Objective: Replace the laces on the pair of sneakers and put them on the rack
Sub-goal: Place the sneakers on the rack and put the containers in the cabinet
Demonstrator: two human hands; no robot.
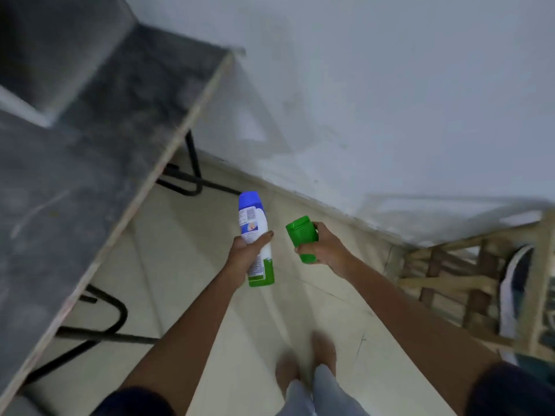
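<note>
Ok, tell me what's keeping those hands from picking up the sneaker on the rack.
Both are occupied: the left hand holds a spray can, the right hand a green cap. Nothing visible stands on the floor between them and the sneaker in the wooden rack.

A dark grey stone-patterned table [99, 139] with black bent-tube metal legs [192, 172] stands on the pale cream tiled floor [192, 265]. Against the wall, a light wooden slatted rack [450, 283] carries a white-soled dark sneaker [513, 292].

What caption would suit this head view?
Left hand grips a spray can, right hand its green cap, near a wooden rack.
</note>
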